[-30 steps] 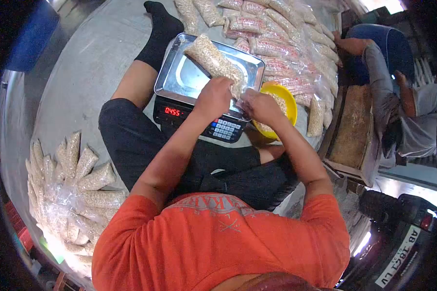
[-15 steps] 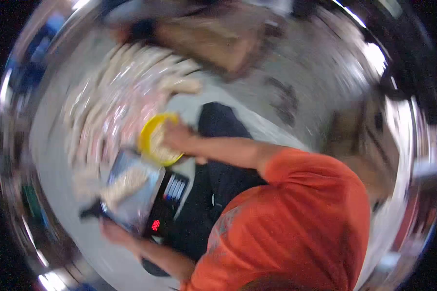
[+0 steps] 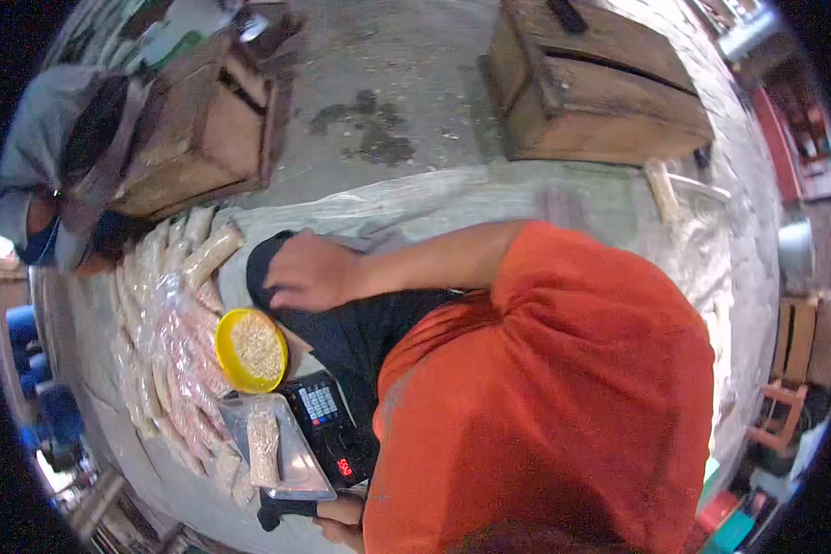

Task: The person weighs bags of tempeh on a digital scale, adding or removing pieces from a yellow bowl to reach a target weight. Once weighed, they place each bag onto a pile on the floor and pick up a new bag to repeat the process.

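Right hand (image 3: 309, 270): fingers curled, hold cannot be told, over the black-clad knee (image 3: 342, 337) beside yellow bowl (image 3: 222, 346). Left hand (image 3: 340, 528): mostly hidden, state unclear, near scale (image 3: 328, 427) bearing one filled bag (image 3: 264, 445).

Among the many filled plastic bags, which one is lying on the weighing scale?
The single bag on the scale's metal tray, beside the yellow bowl. All the other bags lie piled on the floor.

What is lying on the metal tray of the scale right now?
One clear bag of pale grain lies lengthwise on the metal tray. The tray surface beneath the bag is covered, so anything under it cannot be seen.
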Demonstrator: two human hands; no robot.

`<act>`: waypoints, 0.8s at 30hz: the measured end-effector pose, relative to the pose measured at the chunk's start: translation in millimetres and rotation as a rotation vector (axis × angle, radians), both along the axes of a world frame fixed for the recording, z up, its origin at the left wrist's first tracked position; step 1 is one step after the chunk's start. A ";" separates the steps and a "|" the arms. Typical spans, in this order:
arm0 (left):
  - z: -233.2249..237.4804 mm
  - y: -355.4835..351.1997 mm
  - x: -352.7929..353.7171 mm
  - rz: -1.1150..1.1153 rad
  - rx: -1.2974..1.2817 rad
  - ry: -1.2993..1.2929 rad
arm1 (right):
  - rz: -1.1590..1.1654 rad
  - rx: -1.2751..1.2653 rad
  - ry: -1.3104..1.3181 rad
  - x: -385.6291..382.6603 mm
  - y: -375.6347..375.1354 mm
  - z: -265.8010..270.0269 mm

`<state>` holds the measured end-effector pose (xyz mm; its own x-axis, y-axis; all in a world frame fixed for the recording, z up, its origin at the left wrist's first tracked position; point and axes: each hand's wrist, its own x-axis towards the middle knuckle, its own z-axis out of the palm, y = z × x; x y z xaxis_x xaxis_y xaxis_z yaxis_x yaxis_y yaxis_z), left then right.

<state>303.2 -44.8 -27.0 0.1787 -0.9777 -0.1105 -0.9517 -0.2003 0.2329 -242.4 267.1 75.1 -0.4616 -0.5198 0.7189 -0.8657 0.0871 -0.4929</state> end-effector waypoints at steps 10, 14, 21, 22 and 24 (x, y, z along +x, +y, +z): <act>10.9 -1.9 -14.4 -0.090 0.050 -0.100 | -2.305 0.233 -0.228 -43.3 542.3 -249.6; 15.9 -33.7 -3.1 -0.141 0.048 -0.110 | -2.297 0.601 -0.501 2.4 655.9 -184.1; 32.5 -23.1 41.9 -0.124 -0.009 -0.221 | -1.822 0.774 -0.184 -77.7 621.5 -169.5; 40.3 -14.4 46.7 -0.071 -0.005 -0.264 | -1.768 0.744 -0.178 -82.7 610.5 -164.3; 42.0 -19.9 37.1 0.010 0.021 -0.389 | -1.672 0.718 -0.202 -88.0 594.3 -154.7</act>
<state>340.3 -64.8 15.0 0.2208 -0.9739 -0.0522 -0.9660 -0.2109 -0.1496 -330.5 861.4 -79.5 -0.8014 0.3763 0.4650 0.4012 0.9147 -0.0487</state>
